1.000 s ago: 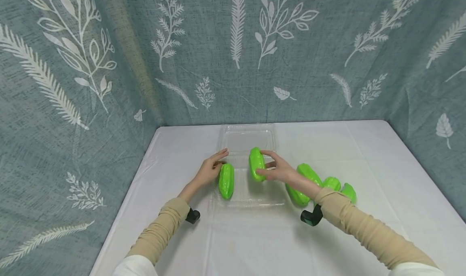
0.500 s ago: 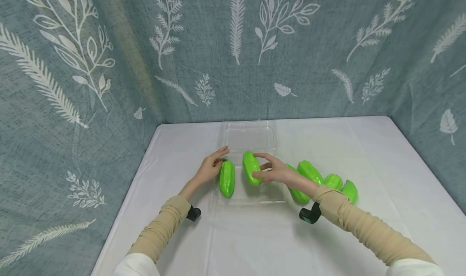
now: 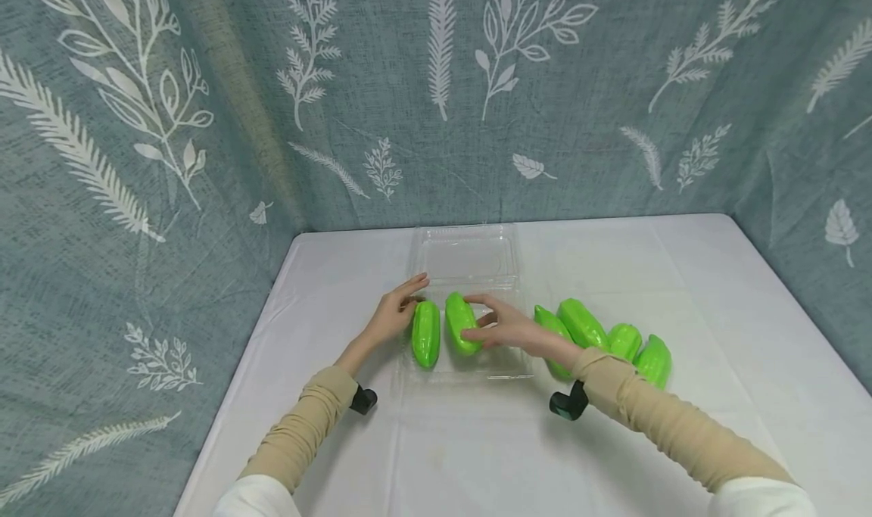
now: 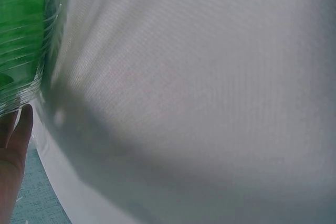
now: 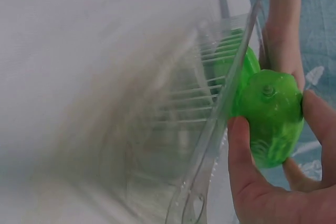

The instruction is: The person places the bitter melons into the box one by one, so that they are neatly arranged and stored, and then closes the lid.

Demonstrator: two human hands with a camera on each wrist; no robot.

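Observation:
My right hand (image 3: 507, 325) grips a glossy green toy cucumber (image 3: 459, 324), thumb on the near side and fingers on the far side. It is over the lower half of a clear hinged plastic container (image 3: 507, 362). A second cucumber (image 3: 425, 335) lies along the container's left side. My left hand (image 3: 393, 313) is at the container's left edge, one finger stretched forward. In the left wrist view, straight fingertips (image 4: 25, 116) touch the ribbed clear wall. The right wrist view shows the held cucumber (image 5: 273, 114) above the container's rim (image 5: 231, 87), near the other cucumber.
Several more green cucumbers (image 3: 582, 324) lie in a group on the white-covered table (image 3: 450, 456), right of the container, partly behind my right forearm. The container's lid (image 3: 466, 252) lies folded back at the far side. A patterned blue-green curtain (image 3: 409, 93) stands behind.
My right hand has carried its cucumber leftward and down, closer to the one in the container. My left hand has stayed at the container's left edge.

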